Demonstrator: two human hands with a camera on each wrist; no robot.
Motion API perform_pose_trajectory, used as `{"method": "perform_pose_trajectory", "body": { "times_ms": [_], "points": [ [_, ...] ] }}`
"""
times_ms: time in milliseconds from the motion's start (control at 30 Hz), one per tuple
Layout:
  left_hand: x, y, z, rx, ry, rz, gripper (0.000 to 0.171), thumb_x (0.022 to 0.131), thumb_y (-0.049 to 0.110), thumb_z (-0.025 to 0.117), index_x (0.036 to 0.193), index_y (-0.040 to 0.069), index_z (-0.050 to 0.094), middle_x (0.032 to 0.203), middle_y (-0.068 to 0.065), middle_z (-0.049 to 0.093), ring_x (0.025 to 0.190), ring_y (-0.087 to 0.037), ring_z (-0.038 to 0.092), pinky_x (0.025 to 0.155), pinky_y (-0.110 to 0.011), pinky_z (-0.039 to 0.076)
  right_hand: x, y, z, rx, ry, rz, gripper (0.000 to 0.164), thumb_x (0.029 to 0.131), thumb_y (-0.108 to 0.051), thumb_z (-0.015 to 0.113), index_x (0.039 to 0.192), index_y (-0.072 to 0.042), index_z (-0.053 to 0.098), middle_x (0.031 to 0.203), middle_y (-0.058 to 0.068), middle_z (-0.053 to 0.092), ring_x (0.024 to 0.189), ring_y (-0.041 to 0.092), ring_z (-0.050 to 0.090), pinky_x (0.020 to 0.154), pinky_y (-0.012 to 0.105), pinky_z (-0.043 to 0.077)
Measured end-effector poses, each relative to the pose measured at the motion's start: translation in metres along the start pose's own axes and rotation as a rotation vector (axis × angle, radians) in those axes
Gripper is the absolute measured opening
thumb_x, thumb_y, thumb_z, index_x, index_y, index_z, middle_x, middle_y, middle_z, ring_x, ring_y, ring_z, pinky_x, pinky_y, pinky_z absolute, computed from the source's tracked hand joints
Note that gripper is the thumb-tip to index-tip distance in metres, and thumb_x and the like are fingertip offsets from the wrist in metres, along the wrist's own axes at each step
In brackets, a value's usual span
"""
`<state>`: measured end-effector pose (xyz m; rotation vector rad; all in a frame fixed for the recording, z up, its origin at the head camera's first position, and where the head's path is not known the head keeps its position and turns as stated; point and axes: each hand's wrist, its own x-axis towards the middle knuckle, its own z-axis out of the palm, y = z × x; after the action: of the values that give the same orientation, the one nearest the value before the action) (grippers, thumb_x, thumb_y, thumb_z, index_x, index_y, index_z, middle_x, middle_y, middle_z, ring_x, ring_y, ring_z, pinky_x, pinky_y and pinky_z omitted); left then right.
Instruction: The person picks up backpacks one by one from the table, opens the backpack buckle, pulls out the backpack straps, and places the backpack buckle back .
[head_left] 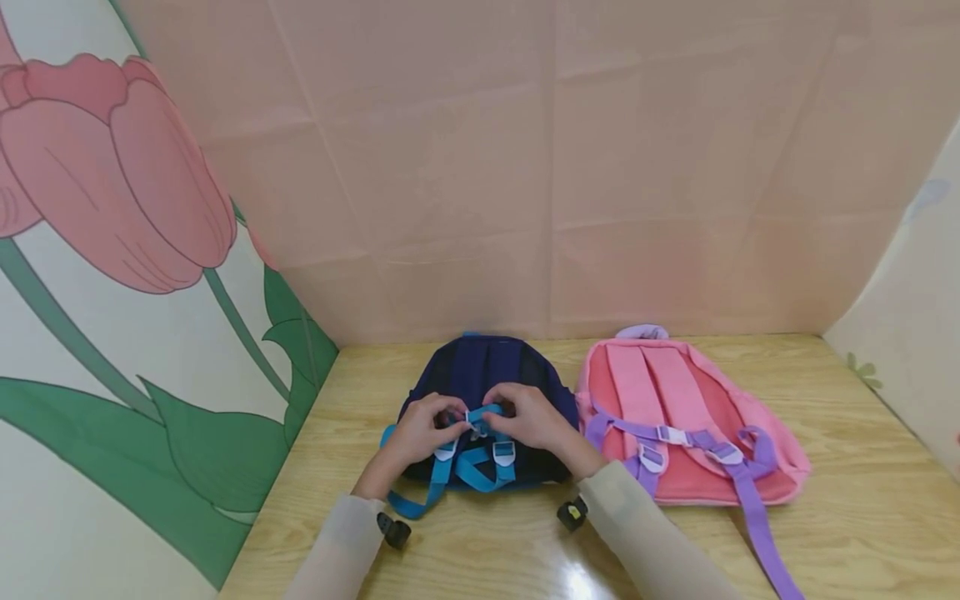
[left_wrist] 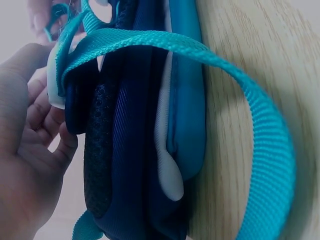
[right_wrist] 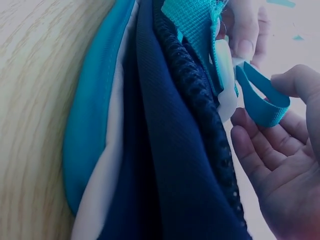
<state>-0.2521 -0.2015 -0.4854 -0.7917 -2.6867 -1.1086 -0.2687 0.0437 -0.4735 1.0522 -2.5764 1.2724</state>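
Note:
A navy backpack [head_left: 489, 358] lies with its shoulder straps facing up. Over its middle, my left hand [head_left: 429, 429] pinches a small white buckle [right_wrist: 239, 62] threaded on blue webbing. My right hand [head_left: 534, 417] holds a looped blue strap [right_wrist: 270, 112] between thumb and fingers, close beside the buckle. White strap adjusters [head_left: 504, 452] sit below the hands. From them hang loose blue webbing tails [head_left: 435, 492], one curving across the left wrist view. The fingers partly hide how the strap runs through the buckle.
To the right, against the navy one, lies a pink backpack [head_left: 712, 400] with purple straps and a fastened white chest buckle [head_left: 672, 435]. One purple strap [head_left: 765, 533] trails toward the front of the wooden table [head_left: 870, 500]. A pinkish-brown sheet [head_left: 525, 167] hangs behind.

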Motion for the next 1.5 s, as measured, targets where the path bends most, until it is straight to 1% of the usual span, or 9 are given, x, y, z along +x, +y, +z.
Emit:
{"method": "perform_pose_trajectory", "body": {
  "times_ms": [133, 267, 533, 700, 867, 1033, 1200, 1300, 1500],
  "points": [
    [0.0003, 0.0007, -0.0002, 0.004, -0.002, -0.005, 0.016, 0.092, 0.026, 0.076, 0.105, 0.017, 0.074, 0.088, 0.006, 0.063, 0.075, -0.01, 0.055, 0.068, -0.025, 0.047, 0.0015, -0.0028, 0.0004, 0.0, -0.016, -0.023, 0.016, 0.092, -0.018, 0.074, 0.104, -0.008, 0.071, 0.093, -0.001, 0.067, 0.077, 0.013, 0.057, 0.071, 0.025, 0.051],
    [0.0005, 0.0015, -0.0004, 0.001, 0.006, -0.004, 0.014, 0.092, 0.025, 0.076, 0.104, 0.018, 0.073, 0.087, 0.006, 0.063, 0.075, -0.009, 0.054, 0.067, -0.025, 0.047, 0.0037, -0.0063, 0.0018, -0.014, -0.024, -0.037, 0.016, 0.091, -0.019, 0.075, 0.104, -0.009, 0.071, 0.094, 0.0, 0.068, 0.075, 0.011, 0.055, 0.069, 0.024, 0.049],
    [0.0018, 0.0013, 0.0003, -0.008, 0.016, 0.025, 0.013, 0.091, 0.024, 0.077, 0.102, 0.018, 0.073, 0.085, 0.004, 0.063, 0.073, -0.01, 0.054, 0.065, -0.025, 0.046, 0.0067, -0.0085, 0.0051, -0.028, -0.033, -0.011, 0.019, 0.091, -0.021, 0.076, 0.106, -0.01, 0.071, 0.095, -0.002, 0.068, 0.08, 0.01, 0.059, 0.074, 0.024, 0.052],
    [0.002, 0.0003, 0.0012, -0.008, 0.015, 0.024, 0.013, 0.091, 0.024, 0.078, 0.102, 0.019, 0.073, 0.084, 0.005, 0.062, 0.072, -0.011, 0.054, 0.065, -0.025, 0.046, 0.0068, -0.0091, 0.0053, -0.011, -0.019, -0.028, 0.02, 0.092, -0.023, 0.077, 0.107, -0.011, 0.071, 0.095, -0.002, 0.067, 0.079, 0.01, 0.059, 0.073, 0.025, 0.052],
    [0.0021, -0.0005, 0.0018, -0.013, 0.016, 0.028, 0.013, 0.091, 0.024, 0.077, 0.103, 0.019, 0.073, 0.085, 0.005, 0.062, 0.073, -0.011, 0.054, 0.064, -0.026, 0.046, 0.0069, -0.01, 0.0051, 0.019, 0.018, -0.068, 0.019, 0.093, -0.024, 0.076, 0.106, -0.012, 0.071, 0.096, -0.002, 0.068, 0.081, 0.011, 0.059, 0.075, 0.026, 0.052],
    [0.0025, -0.0001, 0.0018, -0.015, 0.012, 0.017, 0.013, 0.092, 0.024, 0.077, 0.102, 0.019, 0.073, 0.085, 0.004, 0.063, 0.073, -0.01, 0.054, 0.065, -0.025, 0.046, 0.0073, -0.009, 0.0051, 0.032, 0.038, -0.072, 0.018, 0.094, -0.023, 0.074, 0.107, -0.011, 0.071, 0.093, -0.003, 0.068, 0.08, 0.009, 0.06, 0.075, 0.026, 0.053],
    [0.0026, 0.001, 0.001, -0.01, -0.001, 0.004, 0.013, 0.091, 0.024, 0.077, 0.103, 0.019, 0.073, 0.086, 0.005, 0.063, 0.074, -0.009, 0.054, 0.065, -0.025, 0.046, 0.0072, -0.0069, 0.0053, 0.049, 0.023, -0.037, 0.017, 0.095, -0.023, 0.073, 0.108, -0.012, 0.071, 0.089, -0.006, 0.067, 0.078, 0.008, 0.06, 0.074, 0.026, 0.053],
    [0.0023, 0.0013, 0.0008, -0.009, -0.006, 0.0, 0.013, 0.092, 0.024, 0.076, 0.103, 0.018, 0.073, 0.086, 0.005, 0.062, 0.074, -0.009, 0.053, 0.065, -0.025, 0.046, 0.0062, -0.0059, 0.0046, 0.047, 0.019, -0.032, 0.018, 0.095, -0.025, 0.074, 0.106, -0.012, 0.072, 0.085, -0.008, 0.066, 0.076, 0.008, 0.058, 0.072, 0.025, 0.052],
    [0.0024, 0.001, 0.001, -0.001, -0.004, 0.003, 0.014, 0.091, 0.024, 0.077, 0.104, 0.018, 0.074, 0.086, 0.005, 0.063, 0.074, -0.008, 0.053, 0.065, -0.025, 0.046, 0.0031, -0.0013, 0.0033, 0.038, 0.025, -0.056, 0.016, 0.094, -0.026, 0.074, 0.103, -0.013, 0.07, 0.079, -0.009, 0.062, 0.07, 0.007, 0.054, 0.066, 0.024, 0.049]
  ]
}}
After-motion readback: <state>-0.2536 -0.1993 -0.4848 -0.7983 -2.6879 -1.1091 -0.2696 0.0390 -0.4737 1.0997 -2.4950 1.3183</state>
